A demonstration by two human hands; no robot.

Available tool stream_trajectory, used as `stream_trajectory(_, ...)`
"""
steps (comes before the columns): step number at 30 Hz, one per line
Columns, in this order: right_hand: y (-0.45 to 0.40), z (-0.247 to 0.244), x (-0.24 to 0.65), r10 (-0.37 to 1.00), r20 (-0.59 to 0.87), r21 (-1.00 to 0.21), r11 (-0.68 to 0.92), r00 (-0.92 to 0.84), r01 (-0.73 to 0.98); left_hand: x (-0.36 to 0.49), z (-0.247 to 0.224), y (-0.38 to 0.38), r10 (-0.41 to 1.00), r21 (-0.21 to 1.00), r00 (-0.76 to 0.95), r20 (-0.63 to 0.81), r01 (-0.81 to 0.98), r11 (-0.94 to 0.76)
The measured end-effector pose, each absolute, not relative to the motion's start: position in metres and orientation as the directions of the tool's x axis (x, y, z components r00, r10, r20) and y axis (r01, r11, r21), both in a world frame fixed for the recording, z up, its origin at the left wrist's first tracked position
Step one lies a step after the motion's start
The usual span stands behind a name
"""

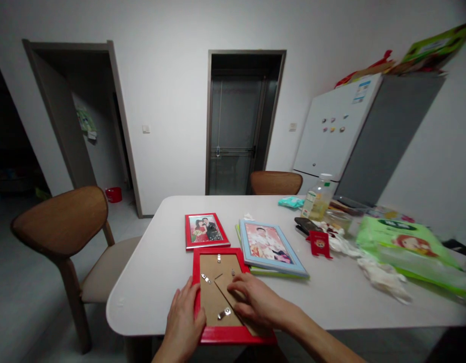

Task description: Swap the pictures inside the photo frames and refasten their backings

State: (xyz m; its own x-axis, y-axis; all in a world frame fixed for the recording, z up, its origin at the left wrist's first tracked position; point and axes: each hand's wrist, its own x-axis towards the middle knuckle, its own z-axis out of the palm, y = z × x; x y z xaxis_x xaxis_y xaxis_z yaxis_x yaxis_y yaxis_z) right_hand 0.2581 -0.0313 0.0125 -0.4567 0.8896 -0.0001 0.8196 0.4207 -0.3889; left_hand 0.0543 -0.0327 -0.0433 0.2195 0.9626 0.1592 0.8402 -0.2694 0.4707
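A red picture frame (221,335) lies face down at the table's near edge, its brown backing board (209,302) showing. Several small metal clips, among them one near the bottom (224,313), sit on the board, and a dark slanting line marks the stand flap. My left hand (184,315) grips the frame's left side, thumb on top and fingers along the outer edge. Bent over the right part of the backing is my right hand (257,301); its fingertips touch the board below a clip (233,272), thumb and forefinger apart. It hides much of the frame's right side.
Beyond lies a smaller red frame (207,230) with a couple's photo. A blue frame (269,247) rests on a green one to the right. Farther right are a phone (305,226), red card (319,244), bottle (316,198), crumpled tissues (382,278) and a green tissue pack (410,247).
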Motion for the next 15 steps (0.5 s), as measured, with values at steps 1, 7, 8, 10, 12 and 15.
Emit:
stream_trajectory(1, -0.032, 0.012, 0.257, 0.893, -0.004, -0.384, 0.415, -0.450, 0.825, 0.055, -0.043, -0.033, 0.963, 0.473, 0.219, 0.159, 0.839, -0.269)
stream_trajectory(7, -0.033, 0.002, 0.252, 0.905, 0.038, -0.374, 0.406, -0.424, 0.834, 0.055, -0.043, -0.033, 0.965, 0.474, 0.215, 0.150, 0.841, -0.261)
stream_trajectory(8, -0.033, 0.000, 0.251, 0.906, 0.044, -0.370, 0.407, -0.422, 0.835, 0.055, -0.044, -0.033, 0.965, 0.473, 0.216, 0.149, 0.841, -0.261)
stream_trajectory(10, -0.033, -0.003, 0.249, 0.907, 0.049, -0.361, 0.407, -0.418, 0.839, 0.055, -0.044, -0.034, 0.964, 0.474, 0.219, 0.153, 0.839, -0.266)
stream_trajectory(12, -0.033, -0.005, 0.249, 0.908, 0.057, -0.360, 0.406, -0.414, 0.840, 0.054, -0.045, -0.034, 0.962, 0.477, 0.221, 0.159, 0.836, -0.270)
stream_trajectory(15, -0.034, -0.006, 0.248, 0.911, 0.088, -0.376, 0.405, -0.403, 0.833, 0.054, -0.044, -0.034, 0.963, 0.480, 0.215, 0.164, 0.835, -0.269)
